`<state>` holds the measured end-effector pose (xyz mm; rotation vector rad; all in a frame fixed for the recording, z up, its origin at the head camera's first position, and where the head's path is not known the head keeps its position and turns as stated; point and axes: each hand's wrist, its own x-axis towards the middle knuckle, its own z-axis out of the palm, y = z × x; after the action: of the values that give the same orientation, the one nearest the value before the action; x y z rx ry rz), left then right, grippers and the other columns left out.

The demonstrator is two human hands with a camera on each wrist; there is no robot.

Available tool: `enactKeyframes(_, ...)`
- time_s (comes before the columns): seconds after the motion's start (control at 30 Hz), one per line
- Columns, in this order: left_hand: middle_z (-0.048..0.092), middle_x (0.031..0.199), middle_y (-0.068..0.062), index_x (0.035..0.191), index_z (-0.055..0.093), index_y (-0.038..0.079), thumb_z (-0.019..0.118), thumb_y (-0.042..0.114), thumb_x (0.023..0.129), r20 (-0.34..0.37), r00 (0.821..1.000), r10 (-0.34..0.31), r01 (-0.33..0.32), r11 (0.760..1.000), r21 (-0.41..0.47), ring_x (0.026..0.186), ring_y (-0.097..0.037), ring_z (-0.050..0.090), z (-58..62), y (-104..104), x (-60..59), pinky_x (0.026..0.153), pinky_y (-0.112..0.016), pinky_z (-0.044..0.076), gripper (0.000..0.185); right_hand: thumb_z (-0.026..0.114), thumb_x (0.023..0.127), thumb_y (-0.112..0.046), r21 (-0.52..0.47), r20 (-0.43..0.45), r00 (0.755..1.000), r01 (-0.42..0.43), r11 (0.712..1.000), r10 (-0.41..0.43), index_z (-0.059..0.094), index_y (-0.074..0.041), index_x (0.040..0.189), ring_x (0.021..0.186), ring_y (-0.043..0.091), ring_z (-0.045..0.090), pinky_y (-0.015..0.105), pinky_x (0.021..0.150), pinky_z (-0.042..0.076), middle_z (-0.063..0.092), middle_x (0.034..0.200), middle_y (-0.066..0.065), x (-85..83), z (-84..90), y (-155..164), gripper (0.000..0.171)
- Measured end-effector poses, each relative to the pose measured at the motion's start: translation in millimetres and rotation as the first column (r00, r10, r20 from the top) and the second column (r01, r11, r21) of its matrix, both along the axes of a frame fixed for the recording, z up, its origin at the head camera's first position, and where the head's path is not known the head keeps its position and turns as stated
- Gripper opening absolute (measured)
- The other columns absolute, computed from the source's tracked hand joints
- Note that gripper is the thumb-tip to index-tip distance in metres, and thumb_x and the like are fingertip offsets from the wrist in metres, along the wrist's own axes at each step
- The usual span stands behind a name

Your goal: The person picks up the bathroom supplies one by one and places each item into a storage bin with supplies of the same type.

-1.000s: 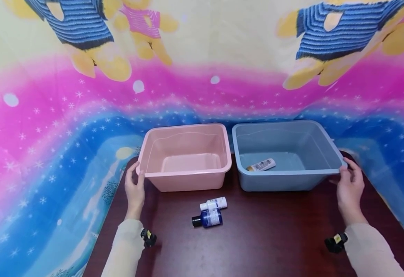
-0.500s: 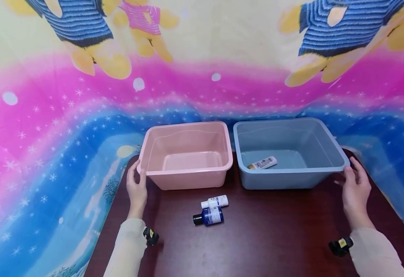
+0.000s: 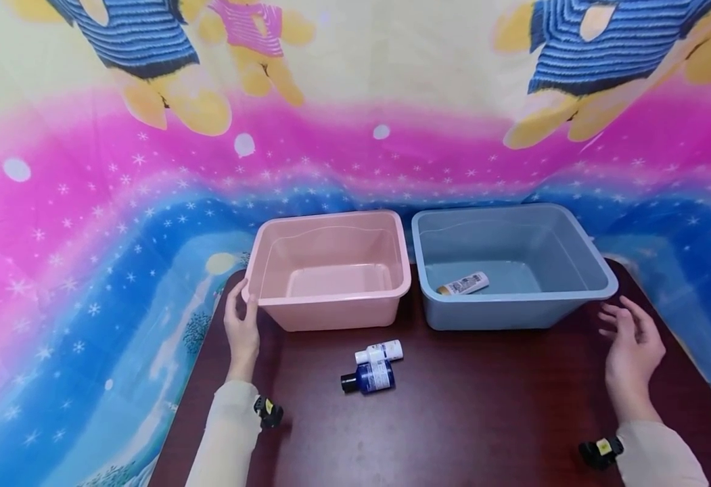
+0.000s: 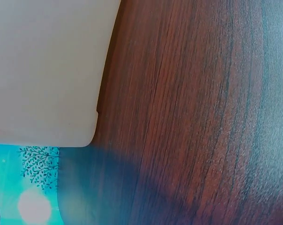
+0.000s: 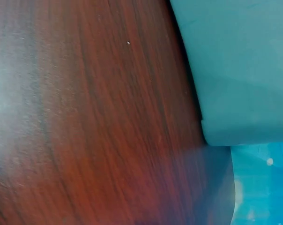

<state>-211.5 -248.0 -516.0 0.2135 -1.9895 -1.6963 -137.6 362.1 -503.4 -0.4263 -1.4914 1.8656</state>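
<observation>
My left hand [image 3: 242, 338] is at the near left corner of a pink plastic basin [image 3: 331, 314], thumb in front and fingers round the side, holding its rim. My right hand [image 3: 634, 352] is off the near right corner of a blue-grey plastic basin [image 3: 489, 314], its fingers loosely bent with nothing in them. Inside the blue-grey basin a small white bottle with a gold cap [image 3: 466, 283] lies on its side. On the table in front, a white bottle [image 3: 385, 351] lies against a dark blue bottle with a black cap [image 3: 375, 377].
Both basins stand side by side on a dark red-brown wooden table [image 3: 452, 419], with a narrow gap between them. Behind them hangs a printed cloth [image 3: 355, 155] with bears and snowflakes. The table's rounded far corners lie just beyond the basins' outer sides.
My right hand has let go of the blue-grey basin's corner and drawn back right and toward me. My left hand stays at the pink basin. The head view has shifted slightly.
</observation>
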Motion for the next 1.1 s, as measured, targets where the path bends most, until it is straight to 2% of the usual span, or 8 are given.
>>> enactKeyframes(0.03, 0.048, 0.147, -0.002, 0.143, 0.052, 0.014, 0.058, 0.022, 0.101, 0.002, 1.0, -0.007, 0.007, 1.0, 0.006, 0.128, -0.02, 0.046, 1.4, 0.5, 0.8, 0.099, -0.03, 0.043, 0.044, 0.06, 0.099, -0.011, -0.011, -0.024, 1.0, -0.002, 1.0, 0.002, 0.064, 0.0, 0.127, 0.087, 0.013, 0.068, 0.014, 0.068, 0.052, 0.073, 0.101, 0.003, 1.8, -0.7, -1.3, 0.031)
enactKeyframes(0.17, 0.045, 0.15, -0.009, 0.145, 0.049, 0.007, 0.055, 0.017, 0.101, 0.006, 0.999, -0.031, 0.031, 0.999, 0.024, 0.135, -0.027, 0.041, 19.2, 8.5, 10.6, 0.106, -0.043, 0.039, 0.045, 0.059, 0.099, -0.008, -0.041, -0.087, 0.996, -0.03, 0.999, 0.026, 0.064, 0.007, 0.123, 0.085, 0.016, 0.069, 0.017, 0.068, 0.053, 0.074, 0.1, 0.008, 7.5, -3.4, -7.4, 0.028)
enactKeyframes(0.27, 0.045, 0.15, -0.01, 0.145, 0.048, 0.005, 0.054, 0.014, 0.101, 0.01, 0.999, -0.037, 0.037, 0.999, 0.033, 0.136, -0.028, 0.041, 31.3, 14.8, 17.3, 0.107, -0.044, 0.038, 0.046, 0.058, 0.099, -0.006, -0.046, -0.1, 0.994, -0.058, 0.997, 0.054, 0.063, 0.01, 0.121, 0.084, 0.018, 0.07, 0.019, 0.068, 0.054, 0.074, 0.098, 0.01, 11.4, -5.8, -12.9, 0.027)
enactKeyframes(0.5, 0.046, 0.15, -0.009, 0.145, 0.049, 0.006, 0.055, 0.015, 0.101, -0.015, 0.999, -0.038, 0.039, 0.997, 0.068, 0.135, -0.023, 0.041, 27.6, 14.7, 15.9, 0.108, -0.042, 0.034, 0.046, 0.057, 0.1, -0.008, 0.031, -0.047, 0.992, -0.113, 0.993, 0.114, 0.061, 0.011, 0.122, 0.088, 0.018, 0.068, 0.017, 0.072, 0.053, 0.073, 0.1, 0.007, 20.5, -10.8, -24.1, 0.03)
enactKeyframes(0.67, 0.047, 0.148, -0.011, 0.144, 0.05, 0.005, 0.056, 0.013, 0.1, -0.039, 0.999, -0.026, 0.029, 0.995, 0.09, 0.132, -0.023, 0.044, 26.2, 15.8, 14.7, 0.103, -0.034, 0.039, 0.045, 0.057, 0.1, -0.006, 0.126, -0.007, 0.987, -0.16, 0.979, 0.162, 0.059, 0.015, 0.122, 0.085, 0.015, 0.068, 0.017, 0.073, 0.053, 0.073, 0.101, 0.007, 24.2, -12.1, -33.4, 0.031)
enactKeyframes(0.87, 0.048, 0.147, -0.012, 0.143, 0.051, 0.004, 0.056, 0.012, 0.1, -0.041, 0.999, -0.013, 0.017, 0.995, 0.094, 0.13, -0.022, 0.045, 27.7, 17.8, 15.0, 0.1, -0.032, 0.04, 0.044, 0.054, 0.1, -0.001, 0.235, 0.102, 0.967, -0.253, 0.939, 0.235, 0.057, 0.018, 0.121, 0.087, 0.012, 0.068, 0.018, 0.075, 0.053, 0.073, 0.099, 0.002, 28.1, -11.4, -45.4, 0.029)
enactKeyframes(1.03, 0.046, 0.148, -0.012, 0.143, 0.05, 0.003, 0.056, 0.013, 0.1, -0.032, 0.999, -0.019, 0.023, 0.993, 0.117, 0.133, -0.022, 0.042, 27.4, 17.9, 14.0, 0.105, -0.036, 0.037, 0.045, 0.052, 0.1, 0.001, 0.344, 0.174, 0.941, -0.334, 0.878, 0.29, 0.057, 0.016, 0.122, 0.09, 0.009, 0.067, 0.016, 0.076, 0.051, 0.073, 0.102, -0.003, 29.6, -11.3, -55.1, 0.027)
enactKeyframes(1.1, 0.045, 0.149, -0.013, 0.143, 0.05, 0.003, 0.055, 0.014, 0.1, -0.037, 0.999, -0.026, 0.031, 0.99, 0.135, 0.135, -0.023, 0.04, 23.9, 16.2, 11.8, 0.108, -0.038, 0.034, 0.045, 0.052, 0.1, 0.002, 0.38, 0.189, 0.93, -0.365, 0.85, 0.315, 0.057, 0.016, 0.123, 0.091, 0.008, 0.067, 0.016, 0.077, 0.051, 0.072, 0.103, -0.005, 29.6, -11.8, -59.3, 0.027)
